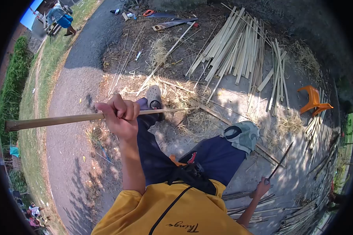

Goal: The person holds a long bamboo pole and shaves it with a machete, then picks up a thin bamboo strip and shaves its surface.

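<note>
My left hand (119,113) is closed around a long bamboo stick (59,120) that runs from the far left across to my raised left foot (153,98). The stick lies roughly level. My right hand (261,187) hangs low at the right and grips the handle of a long thin knife (280,161), whose blade points up and to the right. I wear a yellow shirt and dark trousers, with a cloth pad over my right knee (243,135).
Split bamboo strips (239,51) lie piled on the ground ahead, with shavings around them. A hand saw (172,24) lies further off. An orange plastic stool (313,101) is tipped at the right. A paved path runs on the left, with a person (60,17) far off.
</note>
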